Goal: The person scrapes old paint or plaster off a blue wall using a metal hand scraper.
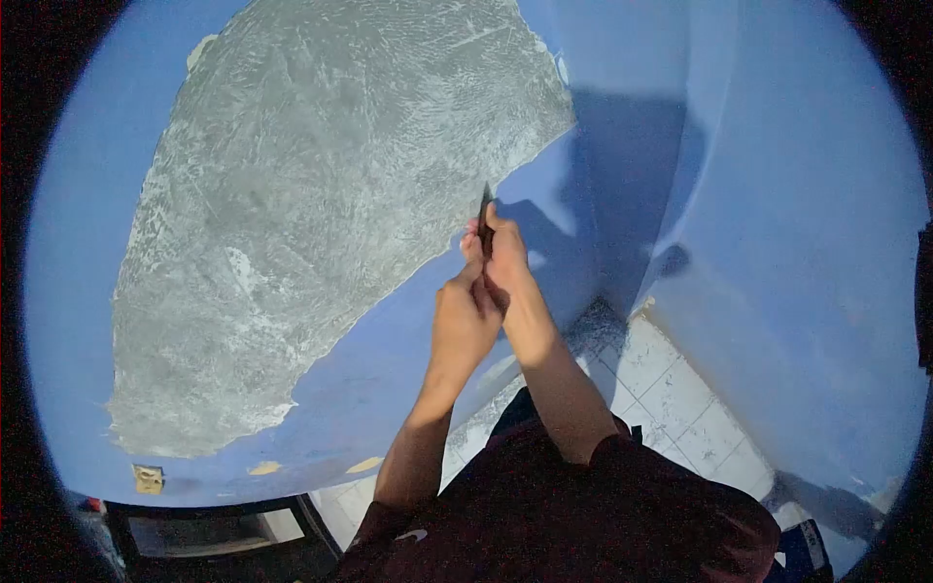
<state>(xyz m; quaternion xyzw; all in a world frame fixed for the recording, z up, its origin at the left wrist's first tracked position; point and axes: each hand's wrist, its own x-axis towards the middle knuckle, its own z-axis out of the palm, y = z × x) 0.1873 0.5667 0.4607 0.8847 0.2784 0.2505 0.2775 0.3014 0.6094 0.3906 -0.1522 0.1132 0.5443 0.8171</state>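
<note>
My right hand (507, 260) is closed around a scraper (486, 197), seen nearly edge-on as a thin dark blade with its tip pointing up. The thumb lies along the tool. My left hand (464, 325) is closed just below, its fingers pressed together against the right palm, and I cannot tell what is in them. Behind both hands rises a blue wall (384, 335) with a large bare grey patch (321, 185). The blade tip overlaps the lower right edge of this patch, where the blue paint ends in a ragged line.
A second blue wall (807, 243) meets the first at a corner on the right. White floor tiles (671, 398) lie below. A dark-framed piece (219, 539) stands at the lower left, under a small yellowish wall box (149, 479). Shadows fall across the corner.
</note>
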